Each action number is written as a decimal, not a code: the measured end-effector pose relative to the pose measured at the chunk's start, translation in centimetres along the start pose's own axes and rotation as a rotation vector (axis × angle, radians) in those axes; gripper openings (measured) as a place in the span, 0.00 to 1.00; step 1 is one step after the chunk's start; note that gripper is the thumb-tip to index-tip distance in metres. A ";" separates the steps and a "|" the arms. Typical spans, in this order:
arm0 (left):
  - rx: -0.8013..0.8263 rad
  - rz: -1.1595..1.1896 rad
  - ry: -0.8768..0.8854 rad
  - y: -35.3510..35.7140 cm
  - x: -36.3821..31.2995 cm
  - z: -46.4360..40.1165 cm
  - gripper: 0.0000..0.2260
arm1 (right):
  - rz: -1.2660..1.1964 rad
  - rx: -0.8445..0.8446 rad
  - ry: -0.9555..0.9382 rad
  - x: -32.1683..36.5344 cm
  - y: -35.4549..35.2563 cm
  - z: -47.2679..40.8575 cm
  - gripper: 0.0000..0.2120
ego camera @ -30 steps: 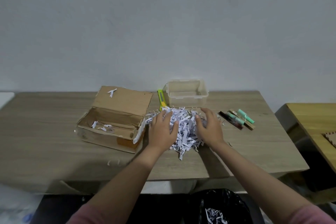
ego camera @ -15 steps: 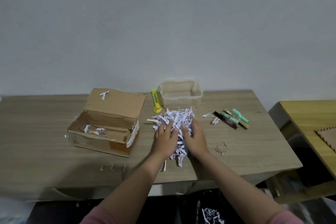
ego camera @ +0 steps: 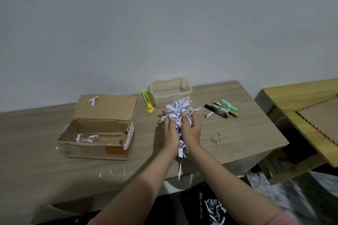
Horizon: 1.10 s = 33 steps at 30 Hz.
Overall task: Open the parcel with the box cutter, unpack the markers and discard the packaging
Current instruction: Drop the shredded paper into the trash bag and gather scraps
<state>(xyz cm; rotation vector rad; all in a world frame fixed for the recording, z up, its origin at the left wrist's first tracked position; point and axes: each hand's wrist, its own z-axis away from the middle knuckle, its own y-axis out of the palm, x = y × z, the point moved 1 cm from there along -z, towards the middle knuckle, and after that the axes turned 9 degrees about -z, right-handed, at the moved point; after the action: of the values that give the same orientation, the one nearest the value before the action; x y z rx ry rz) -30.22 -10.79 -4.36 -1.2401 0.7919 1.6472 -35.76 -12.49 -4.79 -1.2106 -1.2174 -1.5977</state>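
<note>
A bunch of white shredded paper (ego camera: 178,108) is squeezed between my left hand (ego camera: 171,133) and my right hand (ego camera: 191,130), lifted just above the table, with strips dangling below my wrists. The opened cardboard parcel (ego camera: 97,129) sits to the left, its lid folded back and a few paper strips lying inside. Behind the hands, a yellow-green box cutter (ego camera: 147,104) lies on the table. Several markers (ego camera: 222,109) lie in a group at the right. A few loose strips (ego camera: 208,114) remain near the markers.
A clear plastic tub (ego camera: 171,91) stands at the back of the wooden table (ego camera: 247,129). A black bin bag (ego camera: 212,206) holding shredded paper sits below the table's front edge. A second wooden table (ego camera: 301,100) with a cardboard sheet stands at the right.
My hands have closed together around the shredded paper pile and raised it off the table, drawing it toward the front edge. A few strips stayed behind near the markers.
</note>
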 end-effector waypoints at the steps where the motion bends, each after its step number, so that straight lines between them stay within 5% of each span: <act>1: 0.015 0.018 -0.001 0.0 -0.4 0.3 0.19 | -0.013 -0.026 -0.008 0.5 -0.1 0.2 0.15; 7: 0.114 0.010 0.056 -0.1 -2.2 3.8 0.19 | -0.071 -0.181 -0.089 2.7 -1.2 3.1 0.10; 17: 0.434 -0.169 0.041 1.6 2.2 12.7 0.19 | -0.073 -0.580 -0.017 2.1 -9.0 11.8 0.24; 24: 0.570 -0.242 -0.129 3.5 10.2 17.5 0.16 | -0.073 -0.775 0.123 -2.3 -15.5 17.3 0.18; 33: 0.500 -0.461 -0.431 7.8 19.4 15.8 0.17 | -0.119 -0.856 0.464 -11.8 -21.9 15.3 0.18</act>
<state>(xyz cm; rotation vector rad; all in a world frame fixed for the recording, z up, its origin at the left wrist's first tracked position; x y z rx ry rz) -45.23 5.38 -18.47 -0.6205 0.5460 1.1773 -50.06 8.04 -19.96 -1.1412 -0.2904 -2.4335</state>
